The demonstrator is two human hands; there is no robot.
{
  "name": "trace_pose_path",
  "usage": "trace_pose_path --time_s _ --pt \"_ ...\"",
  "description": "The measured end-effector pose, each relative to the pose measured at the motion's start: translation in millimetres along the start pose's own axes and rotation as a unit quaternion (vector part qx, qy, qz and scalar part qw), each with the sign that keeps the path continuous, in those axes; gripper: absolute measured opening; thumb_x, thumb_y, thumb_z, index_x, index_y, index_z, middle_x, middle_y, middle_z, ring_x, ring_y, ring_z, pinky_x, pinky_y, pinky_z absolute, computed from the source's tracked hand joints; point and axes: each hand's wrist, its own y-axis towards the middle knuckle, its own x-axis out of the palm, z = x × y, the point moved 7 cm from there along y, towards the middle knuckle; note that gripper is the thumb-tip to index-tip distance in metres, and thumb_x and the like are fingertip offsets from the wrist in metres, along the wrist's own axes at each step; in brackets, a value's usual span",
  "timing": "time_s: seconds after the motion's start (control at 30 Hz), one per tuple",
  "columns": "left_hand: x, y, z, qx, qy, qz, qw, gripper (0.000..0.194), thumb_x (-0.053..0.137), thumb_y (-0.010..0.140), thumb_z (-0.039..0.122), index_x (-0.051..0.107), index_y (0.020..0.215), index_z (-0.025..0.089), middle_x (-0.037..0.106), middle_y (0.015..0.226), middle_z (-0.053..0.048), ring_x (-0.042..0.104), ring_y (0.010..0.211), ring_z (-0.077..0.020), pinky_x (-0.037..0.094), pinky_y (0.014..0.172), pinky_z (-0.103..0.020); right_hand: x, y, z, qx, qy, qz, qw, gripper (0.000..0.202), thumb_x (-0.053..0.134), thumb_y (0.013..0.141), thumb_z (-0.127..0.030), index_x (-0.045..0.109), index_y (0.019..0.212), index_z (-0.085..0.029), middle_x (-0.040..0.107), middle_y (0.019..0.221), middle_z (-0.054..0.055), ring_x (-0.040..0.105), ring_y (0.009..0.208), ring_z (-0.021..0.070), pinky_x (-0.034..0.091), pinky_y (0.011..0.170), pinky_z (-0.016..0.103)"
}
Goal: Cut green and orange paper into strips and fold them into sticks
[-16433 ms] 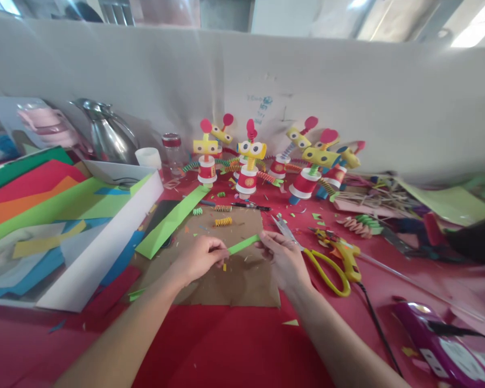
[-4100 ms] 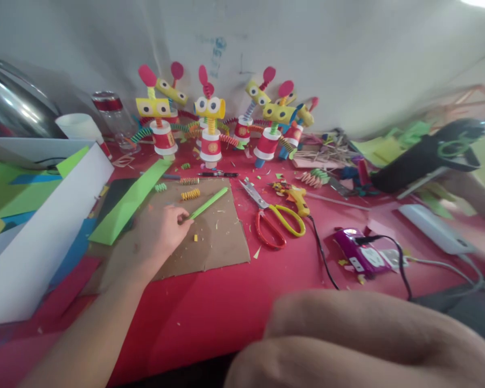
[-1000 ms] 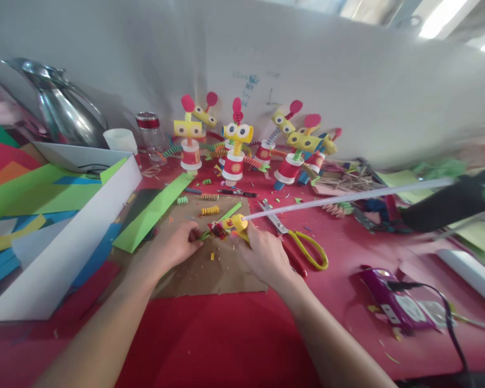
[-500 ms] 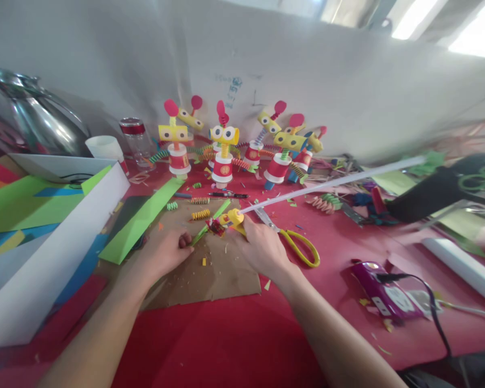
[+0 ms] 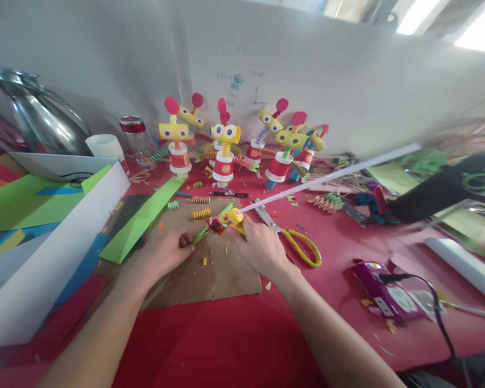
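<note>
My right hand [image 5: 264, 248] is closed around a small yellow hot glue gun [image 5: 231, 216], and a long whitish glue stick [image 5: 331, 177] sticks out of its back toward the upper right. The gun's nozzle end looks reddish and smeared. It points at a narrow green paper strip [image 5: 201, 235], which the fingers of my left hand [image 5: 172, 250] pinch over the brown cardboard [image 5: 222, 283]. Whether the nozzle touches the strip, I cannot tell. Yellow-handled scissors [image 5: 303, 248] lie just beyond my right hand. A yellow paper spring [image 5: 202, 214] rests on the cardboard's far part.
Several paper-cup figures [image 5: 223, 167] stand along the wall. At left are a box of coloured paper [image 5: 64, 237], a white cup [image 5: 105, 148], a glass jar [image 5: 137, 140] and a steel jug [image 5: 40, 116]. A purple corded device [image 5: 392, 296] lies at right. A pen [image 5: 228, 194] lies behind the cardboard.
The far end of the glue stick has swung slightly upward and left in the picture. Both hands keep nearly the same place and grip.
</note>
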Motion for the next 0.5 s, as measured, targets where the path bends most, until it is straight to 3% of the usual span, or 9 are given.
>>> trace_pose_path --time_s 0.5 --pt "2.3 3.8 -4.8 0.004 0.0 -0.001 1.0 0.015 0.063 0.073 0.036 0.064 0.08 0.022 0.069 0.076 -0.002 0.063 0.071 -0.0192 0.042 0.064 -0.03 -4.3 12.1 17.2 0.028 -0.007 0.021 0.999 0.035 0.039 0.096 -0.046 0.056 0.109 -0.019 0.073 0.089 0.012 0.07 0.083 0.0312 0.042 0.064 0.033"
